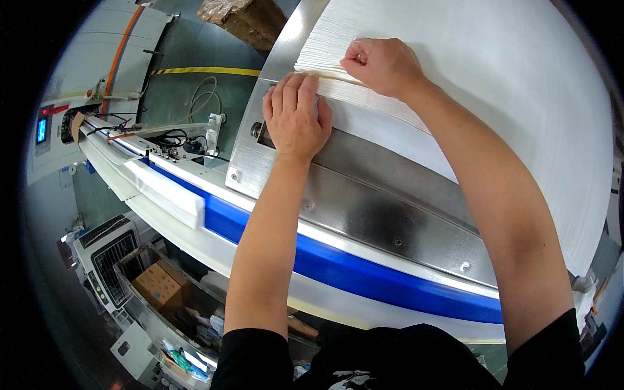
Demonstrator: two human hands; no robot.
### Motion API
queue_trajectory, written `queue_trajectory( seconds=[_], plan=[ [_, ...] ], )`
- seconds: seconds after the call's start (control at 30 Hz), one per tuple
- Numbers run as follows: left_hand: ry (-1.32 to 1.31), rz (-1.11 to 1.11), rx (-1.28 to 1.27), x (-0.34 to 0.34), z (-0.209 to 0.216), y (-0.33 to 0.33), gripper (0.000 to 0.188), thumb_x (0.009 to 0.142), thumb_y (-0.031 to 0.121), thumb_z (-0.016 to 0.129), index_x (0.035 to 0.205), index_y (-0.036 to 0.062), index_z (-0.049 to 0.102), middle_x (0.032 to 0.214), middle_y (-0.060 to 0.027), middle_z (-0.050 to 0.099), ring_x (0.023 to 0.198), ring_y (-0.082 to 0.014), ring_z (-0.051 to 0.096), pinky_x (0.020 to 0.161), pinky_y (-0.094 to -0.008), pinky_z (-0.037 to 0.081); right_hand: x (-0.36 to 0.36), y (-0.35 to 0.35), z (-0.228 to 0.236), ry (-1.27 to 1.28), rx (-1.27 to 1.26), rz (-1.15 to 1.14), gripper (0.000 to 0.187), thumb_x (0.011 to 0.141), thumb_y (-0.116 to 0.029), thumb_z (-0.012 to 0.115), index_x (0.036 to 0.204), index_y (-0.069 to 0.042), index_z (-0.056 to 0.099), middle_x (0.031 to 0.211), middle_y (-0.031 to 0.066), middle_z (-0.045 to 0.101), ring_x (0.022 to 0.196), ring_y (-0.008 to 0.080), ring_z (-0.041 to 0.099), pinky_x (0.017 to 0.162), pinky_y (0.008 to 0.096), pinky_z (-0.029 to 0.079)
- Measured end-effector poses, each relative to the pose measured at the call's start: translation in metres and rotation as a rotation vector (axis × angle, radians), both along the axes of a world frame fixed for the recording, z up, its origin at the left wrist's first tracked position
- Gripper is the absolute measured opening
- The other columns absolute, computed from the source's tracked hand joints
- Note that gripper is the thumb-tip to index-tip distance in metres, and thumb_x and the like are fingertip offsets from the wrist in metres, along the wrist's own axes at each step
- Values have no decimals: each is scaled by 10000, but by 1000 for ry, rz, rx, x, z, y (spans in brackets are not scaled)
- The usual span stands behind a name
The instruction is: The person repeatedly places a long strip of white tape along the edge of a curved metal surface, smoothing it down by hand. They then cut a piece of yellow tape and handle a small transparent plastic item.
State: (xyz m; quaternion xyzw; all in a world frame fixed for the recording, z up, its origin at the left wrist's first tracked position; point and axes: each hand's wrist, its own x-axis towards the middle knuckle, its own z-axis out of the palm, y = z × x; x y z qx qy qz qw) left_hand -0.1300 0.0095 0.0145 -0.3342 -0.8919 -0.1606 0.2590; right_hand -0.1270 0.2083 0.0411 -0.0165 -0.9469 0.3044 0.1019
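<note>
A broad white pleated sheet (pixel 494 84), its folds packed close together, lies on a brushed metal table (pixel 351 201). My left hand (pixel 296 117) rests palm down on the near left corner of the folds. Its fingers lie side by side over the edge and the thumb stands apart. Farther right, my right hand (pixel 387 65) is closed just above the pleats, its fingers curled against the thumb. Whatever may be inside that curl is hidden. Below the folds, a smooth white strip (pixel 390 130) runs along the metal.
A blue band (pixel 351 276) and white rails edge the table on my side. Left stand a white machine with a small lit screen (pixel 41 130), cables (pixel 172 138) and a long white beam. Lower left is a bin holding a cardboard box (pixel 159 286). A wrapped brown carton (pixel 244 19) sits beyond.
</note>
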Motion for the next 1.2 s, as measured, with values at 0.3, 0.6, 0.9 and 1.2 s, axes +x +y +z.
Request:
queue_trajectory(
  seconds=[0.3, 0.6, 0.9, 1.2],
  plan=[
    [13, 13, -29, 3, 4, -6, 343, 721, 187, 625, 1061, 157, 588, 1127, -42, 566, 1077, -268, 519, 978, -432, 342, 1, -3, 3, -22, -62, -5, 175, 786, -304, 601, 820, -150, 677, 748, 65, 681, 719, 289, 651, 670, 421, 516],
    [2, -192, -239, 3, 35, -27, 279, 672, 185, 664, 937, 141, 589, 1130, -39, 573, 1082, -260, 532, 936, -447, 383, 76, -12, 27, 68, -106, 99, 219, 857, -291, 619, 916, -88, 676, 792, 77, 677, 691, 264, 640, 633, 367, 511],
    [-248, -278, -778, -12, 77, -19, 492, 699, 92, 652, 1171, 121, 516, 1182, -119, 567, 1068, -304, 561, 974, -440, 383, 367, 148, 16, -120, 363, -511, 260, 912, -312, 539, 878, -88, 666, 758, 97, 648, 725, 296, 629, 761, 433, 489],
    [-249, -4, -1279, -35, 44, 34, 280, 846, 90, 524, 1096, 114, 648, 1062, -107, 649, 985, -297, 627, 829, -401, 509, 658, 378, 17, -430, 545, -815, 467, 993, -371, 332, 959, -72, 689, 867, 137, 689, 901, 292, 640, 1060, 441, 319]
  ],
)
